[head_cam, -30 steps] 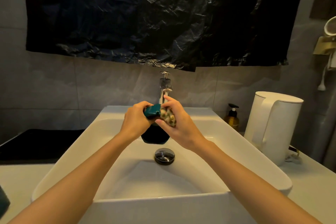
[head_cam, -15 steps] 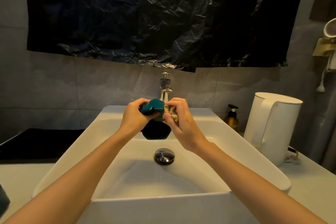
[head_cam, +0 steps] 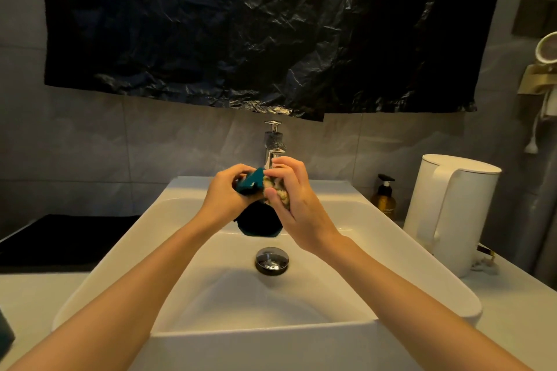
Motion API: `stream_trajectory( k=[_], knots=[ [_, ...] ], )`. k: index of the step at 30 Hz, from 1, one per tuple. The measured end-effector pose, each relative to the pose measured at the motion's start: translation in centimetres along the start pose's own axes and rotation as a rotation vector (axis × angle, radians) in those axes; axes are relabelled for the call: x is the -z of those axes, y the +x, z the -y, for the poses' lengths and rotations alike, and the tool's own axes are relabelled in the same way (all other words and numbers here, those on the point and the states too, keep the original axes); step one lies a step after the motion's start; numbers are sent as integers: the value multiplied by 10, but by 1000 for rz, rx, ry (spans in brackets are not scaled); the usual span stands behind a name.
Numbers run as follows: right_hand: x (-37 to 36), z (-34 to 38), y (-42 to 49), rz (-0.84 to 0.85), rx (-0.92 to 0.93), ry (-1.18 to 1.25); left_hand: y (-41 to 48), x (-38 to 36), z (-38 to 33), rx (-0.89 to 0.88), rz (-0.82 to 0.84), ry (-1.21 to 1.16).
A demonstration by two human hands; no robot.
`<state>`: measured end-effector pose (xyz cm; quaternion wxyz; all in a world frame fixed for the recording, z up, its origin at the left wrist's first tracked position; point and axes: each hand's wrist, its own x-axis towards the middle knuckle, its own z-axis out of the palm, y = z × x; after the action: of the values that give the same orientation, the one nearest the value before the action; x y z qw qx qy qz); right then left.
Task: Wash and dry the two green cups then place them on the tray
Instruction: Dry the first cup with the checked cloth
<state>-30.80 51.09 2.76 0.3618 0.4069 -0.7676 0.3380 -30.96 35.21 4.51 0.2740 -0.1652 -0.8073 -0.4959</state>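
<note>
A dim bathroom: a black plastic sheet (head_cam: 241,24) hangs on the wall above a white basin (head_cam: 259,337). Over the basin, just in front of the tap (head_cam: 272,144), the left hand (head_cam: 224,193) grips a green cup (head_cam: 259,223) — fingers curled round its upper edge, its dark body hanging below. The right hand (head_cam: 297,208) pinches a mottled sponge (head_cam: 278,190) against the cup's top — thumb in front, fingers curled over.

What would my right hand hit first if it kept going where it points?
Your right hand, gripping the cloth, would probably meet the green cup in your left hand; faucet behind, depth unclear.
</note>
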Motion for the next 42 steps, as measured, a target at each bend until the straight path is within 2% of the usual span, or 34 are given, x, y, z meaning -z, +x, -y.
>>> stream_trajectory(
  k=[3,8,12,16,22,27,32,37,42],
  knots=[
    [-1,1,0,20,38,-43,-4,-6,3,-46,93,72],
    [0,-2,-1,-62,-81,-96,1,0,0,57,-34,-67],
    [-1,-3,2,-115,-29,-29,-1,-4,1,60,-18,-46],
    [0,-1,2,-35,27,-13,-5,-8,4,32,46,-26],
    [4,-5,-2,-15,-24,46,1,-1,3,163,-106,-179],
    [4,0,0,60,-69,80,-5,-7,1,112,11,-63],
    [2,-8,-4,63,-148,113,3,-1,6,279,-162,-208],
    [0,-4,-5,83,-117,68,-3,-10,6,226,-72,-168],
    [0,-5,-5,83,-148,110,1,-5,4,312,-192,-269]
  ],
)
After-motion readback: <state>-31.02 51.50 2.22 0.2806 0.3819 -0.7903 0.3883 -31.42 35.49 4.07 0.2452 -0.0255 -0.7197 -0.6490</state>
